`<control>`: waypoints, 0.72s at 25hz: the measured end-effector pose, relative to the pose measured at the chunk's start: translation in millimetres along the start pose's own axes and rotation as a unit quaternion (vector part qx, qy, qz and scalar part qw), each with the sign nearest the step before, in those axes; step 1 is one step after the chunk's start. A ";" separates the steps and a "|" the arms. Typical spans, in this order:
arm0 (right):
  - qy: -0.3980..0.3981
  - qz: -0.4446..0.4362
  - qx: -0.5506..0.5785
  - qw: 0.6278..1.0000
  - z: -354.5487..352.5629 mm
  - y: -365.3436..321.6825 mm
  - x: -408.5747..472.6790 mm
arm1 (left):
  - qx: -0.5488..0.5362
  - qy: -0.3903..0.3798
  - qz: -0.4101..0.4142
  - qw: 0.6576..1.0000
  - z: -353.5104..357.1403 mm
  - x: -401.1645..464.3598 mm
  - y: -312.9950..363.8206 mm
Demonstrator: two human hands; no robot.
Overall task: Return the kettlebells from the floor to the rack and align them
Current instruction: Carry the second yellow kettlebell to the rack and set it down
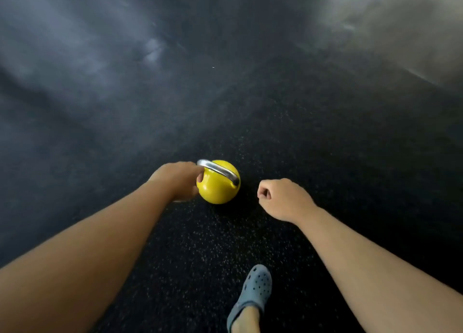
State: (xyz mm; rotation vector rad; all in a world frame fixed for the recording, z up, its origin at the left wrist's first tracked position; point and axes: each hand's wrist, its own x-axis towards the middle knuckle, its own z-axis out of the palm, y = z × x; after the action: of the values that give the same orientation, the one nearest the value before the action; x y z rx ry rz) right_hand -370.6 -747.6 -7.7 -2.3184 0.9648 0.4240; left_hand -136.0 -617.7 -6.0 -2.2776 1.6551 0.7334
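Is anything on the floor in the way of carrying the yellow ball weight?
Nothing visible is. The left hand already grips the yellow kettlebell at its handle, and the dark floor ahead looks bare, though blurred. The rack isn't in view.

Round yellow kettlebell (217, 187) with a shiny silver handle, tilted sideways, looks just off the dark speckled floor (325, 157).

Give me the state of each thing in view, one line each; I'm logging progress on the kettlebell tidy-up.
Yellow kettlebell: off the rack, gripped at one end of its steel handle; whether it touches the floor is unclear.
Left hand: closed on the kettlebell's handle.
Right hand: loose fist, empty, beside the kettlebell without touching it.
Grey clog: worn on a foot, on the black rubber floor.
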 end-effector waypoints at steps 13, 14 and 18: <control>-0.075 0.085 -0.028 0.993 119.2 -43.9 271.6 | -0.057 -0.058 0.040 0.996 85.6 222.6 -141.3; -0.076 0.105 -0.031 0.991 129.7 -38.6 281.0 | -0.047 -0.058 0.058 0.996 95.7 236.4 -138.8; -0.111 0.156 -0.012 0.981 159.7 -16.1 304.9 | 0.026 -0.106 0.144 0.984 139.6 283.7 -126.0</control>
State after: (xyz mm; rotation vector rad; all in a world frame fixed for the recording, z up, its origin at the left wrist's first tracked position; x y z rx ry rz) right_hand -159.8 -802.4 -274.8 -2.0887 1.2162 0.8070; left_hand 12.9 -743.8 -284.9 -1.8705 1.8936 0.9438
